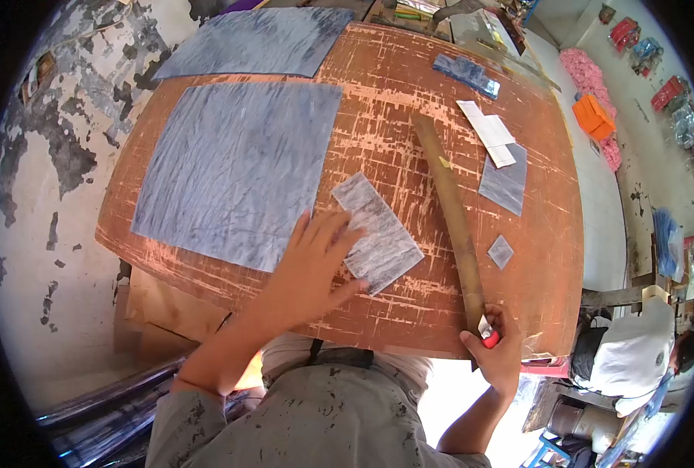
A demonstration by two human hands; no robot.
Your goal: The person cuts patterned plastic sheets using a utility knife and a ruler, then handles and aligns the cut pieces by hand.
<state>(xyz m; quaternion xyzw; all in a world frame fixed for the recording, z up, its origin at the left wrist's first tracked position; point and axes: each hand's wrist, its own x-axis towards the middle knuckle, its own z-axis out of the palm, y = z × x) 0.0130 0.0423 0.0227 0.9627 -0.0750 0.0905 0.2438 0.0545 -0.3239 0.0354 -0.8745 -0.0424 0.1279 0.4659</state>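
Note:
My left hand (304, 273) has its fingers spread between the large grey marbled sheet (238, 164) and a smaller marbled rectangle (384, 234). Its fingertips overlap the edges of both; whether they press down I cannot tell. At the table's near edge, my right hand (500, 359) is closed around a red cutter knife (490, 338) with a metal tip pointing up. Just beside that knife ends a long brown straightedge (450, 191), lying lengthwise on the table. A small grey diamond-shaped piece (501, 252) lies to its right.
The scratched brown table (546, 265) carries another marbled sheet (257, 40) at the back left. White strips (487, 132) partly cover a grey piece (507, 183) at right, with a folded dark-blue packet (465, 74) behind. A person in white (632, 351) sits at far right.

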